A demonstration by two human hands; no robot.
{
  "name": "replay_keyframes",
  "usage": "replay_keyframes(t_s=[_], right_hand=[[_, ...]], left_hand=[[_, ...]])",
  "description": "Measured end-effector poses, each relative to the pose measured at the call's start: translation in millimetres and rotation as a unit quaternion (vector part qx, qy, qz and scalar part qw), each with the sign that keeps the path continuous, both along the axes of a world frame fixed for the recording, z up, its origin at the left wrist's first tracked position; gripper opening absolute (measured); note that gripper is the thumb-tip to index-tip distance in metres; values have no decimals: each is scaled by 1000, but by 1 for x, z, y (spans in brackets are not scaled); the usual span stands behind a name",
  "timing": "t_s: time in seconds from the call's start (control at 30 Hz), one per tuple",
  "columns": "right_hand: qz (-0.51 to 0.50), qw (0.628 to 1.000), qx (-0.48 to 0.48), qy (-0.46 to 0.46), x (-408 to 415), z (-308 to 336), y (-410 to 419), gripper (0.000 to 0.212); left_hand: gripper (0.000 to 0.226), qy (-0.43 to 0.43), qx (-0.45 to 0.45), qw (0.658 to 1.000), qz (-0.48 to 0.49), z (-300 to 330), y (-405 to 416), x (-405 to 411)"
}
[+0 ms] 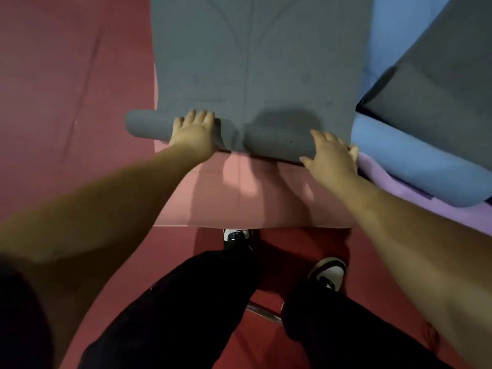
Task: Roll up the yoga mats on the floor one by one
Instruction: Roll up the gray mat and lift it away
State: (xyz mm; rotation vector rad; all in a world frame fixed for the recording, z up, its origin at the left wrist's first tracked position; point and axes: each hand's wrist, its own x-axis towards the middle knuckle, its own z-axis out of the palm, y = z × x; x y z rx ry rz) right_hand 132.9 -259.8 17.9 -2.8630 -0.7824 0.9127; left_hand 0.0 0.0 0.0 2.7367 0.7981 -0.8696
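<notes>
With both palms laid on the started roll, you are at the rolling step of the first mat. Your left hand [195, 131] presses flat on the roll's left portion, fingers straight and close together, tips over the crest. Your right hand [330, 153] rests on the right end with fingers spread and slightly bent; whether the thumb hooks under the roll cannot be told.

The grey foam yoga mat [255, 62] lies flat from the roll toward 12 o'clock. Its rolled part [274, 141] sits between your hands and is uneven: the left end juts past the mat's edge toward 9 o'clock, and the middle sags. It lies on top of a pink yoga mat [239, 198], exposed toward 6 o'clock.

Judged from this state, only a few turns are done. The next move calls for squaring the roll ends, then pushing both palms evenly toward 12 o'clock.

At 3 o'clock lie a blue yoga mat [415, 158], a lilac mat [399, 201] beneath it, and a second grey mat [436, 97] with a turned-up corner. The red floor [66, 89] extends toward 9 o'clock.

The far mat ends are cut off at the top. Faint printed lines on the grey surface are hard to make out.
</notes>
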Motion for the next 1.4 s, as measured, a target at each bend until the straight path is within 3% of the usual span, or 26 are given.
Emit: replay_keyframes(t_s=[0.17, 0.3, 0.4, 0.53, 0.67, 0.83, 1.03, 1.23, 1.4], right_hand=[[40, 998, -41, -23, -7, -28, -17, 29], [16, 998, 50, 18, -20, -31, -31, 18], [4, 994, 108, 20, -35, -11, -40, 16], [37, 986, 154, -42, -56, 38, -54, 15], [23, 974, 191, -119, -65, 106, -73, 15], [12, 962, 210, -173, -97, 194, -104, 15], [-2, 942, 258, -216, -139, 264, -143, 13], [12, 926, 289, -242, -183, 297, -189, 13], [22, 920, 287, -265, -211, 302, -219, 9]], left_hand=[[73, 32, 1, 999, -21, -5, -5, 6], [50, 21, 31, 997, -68, -3, -13, 1], [34, 1, 53, 996, -73, 10, -15, -16], [37, -38, 92, 991, -89, 53, -23, -42], [28, -147, 62, 984, -73, 115, -44, -72], [27, -284, 98, 948, -105, 204, -78, -122], [26, -383, 133, 901, -157, 279, -112, -171], [21, -426, 186, 859, -215, 315, -148, -218], [22, -454, 168, 846, -225, 308, -172, -249]])
